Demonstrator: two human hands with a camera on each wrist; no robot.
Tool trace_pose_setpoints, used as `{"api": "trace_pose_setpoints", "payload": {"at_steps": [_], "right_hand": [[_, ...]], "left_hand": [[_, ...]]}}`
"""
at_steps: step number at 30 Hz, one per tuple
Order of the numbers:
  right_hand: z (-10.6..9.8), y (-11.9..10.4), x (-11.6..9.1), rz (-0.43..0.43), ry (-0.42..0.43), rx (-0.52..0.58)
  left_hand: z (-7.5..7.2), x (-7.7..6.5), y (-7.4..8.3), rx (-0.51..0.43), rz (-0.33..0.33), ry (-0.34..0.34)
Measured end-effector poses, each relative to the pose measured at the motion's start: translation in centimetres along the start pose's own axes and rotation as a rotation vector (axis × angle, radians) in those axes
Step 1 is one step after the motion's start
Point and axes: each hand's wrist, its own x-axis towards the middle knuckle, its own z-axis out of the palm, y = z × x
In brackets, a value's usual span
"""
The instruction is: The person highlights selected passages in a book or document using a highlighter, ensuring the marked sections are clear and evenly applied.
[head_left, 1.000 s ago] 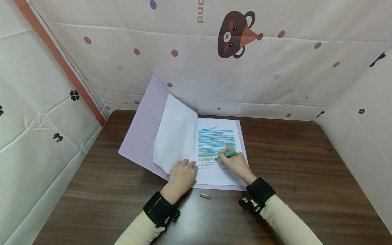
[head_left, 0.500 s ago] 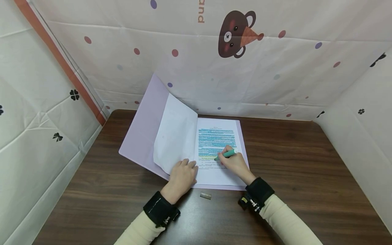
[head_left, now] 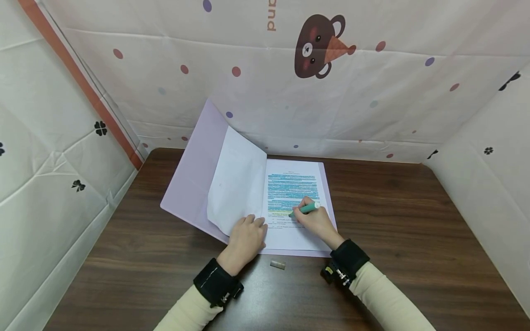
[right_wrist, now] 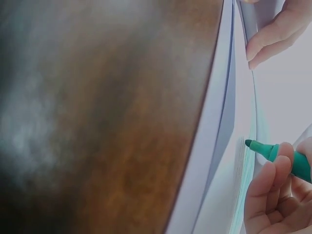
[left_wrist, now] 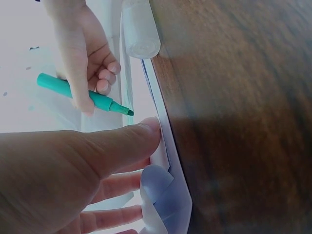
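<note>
Pinching a green highlighter (head_left: 308, 208) between thumb and fingers, the right hand (head_left: 318, 221) lies over the printed page (head_left: 291, 240), a little right of the frame's centre in the head view. The highlighter's dark tip points left and down at the lower lines of print; whether it touches the paper cannot be told for certain. Above the tip, most of the text is covered in blue-green, with a yellowish band just beside the tip.

At the lower centre of the frame, the left hand (head_left: 245, 239) rests on the bottom edge of the turned-over sheets (head_left: 238, 177), near the fold. Its fingers are extended and slightly apart, pinching nothing; in the left wrist view its thumb lies along the page edge.

Both page and sheets sit in an open lilac folder (head_left: 194, 172), whose cover rises toward the upper left. Below the folder, a small greyish cylinder (head_left: 278, 265) lies on the dark wooden tabletop (head_left: 397, 220). Black straps (head_left: 351, 258) circle both wrists over cream sleeves (head_left: 391, 296). Across the top of the frame hangs a pale dotted cloth (head_left: 165, 23) with a sideways brown bear print (head_left: 304, 48).
</note>
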Motion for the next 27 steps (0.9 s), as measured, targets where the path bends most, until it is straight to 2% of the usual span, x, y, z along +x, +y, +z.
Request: {"api": "trace_pose_setpoints", "payload": {"at_steps": [11,27], "right_hand": [[-0.07,-0.07,-0.05,-0.083,0.019,-0.026],[-0.46,0.0,-0.22,-0.082,0.012,-0.04]], "left_hand": [[-0.06,-0.01,0.0,-0.002,-0.004,0.002],[-0.24,0.0,0.0,-0.013,-0.005,-0.036]]}}
